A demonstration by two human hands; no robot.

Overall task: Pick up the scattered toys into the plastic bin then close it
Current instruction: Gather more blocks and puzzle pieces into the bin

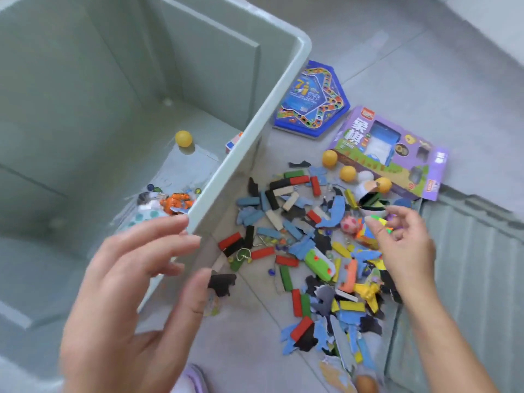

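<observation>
The toys (297, 239) lie in a loose heap on the floor (397, 80), just beside the right-hand wall of the plastic bin (255, 120). The heap's long run goes from the purple box (388, 154) at the far end back toward the person, roughly along that wall. So the bin stands to the left of the heap, and anything lifted has to travel leftward and up over the rim.

The right hand (405, 245) is the nearer one to the toys. It hangs over the far right part of the heap, with its fingers curled down and pinching a many-coloured cube (365, 235). The left hand (136, 293) is at the bin's near corner, clasping the wall with its fingers inside the rim and its thumb on the outside, which probably steadies the bin.

Only a yellow ball (183, 138), an orange figure (175, 202) and a few small bits lie inside, so most of the job is still to do. A ribbed grey panel (467, 265) to the right of the heap looks like the lid, on the right hand's side.
</observation>
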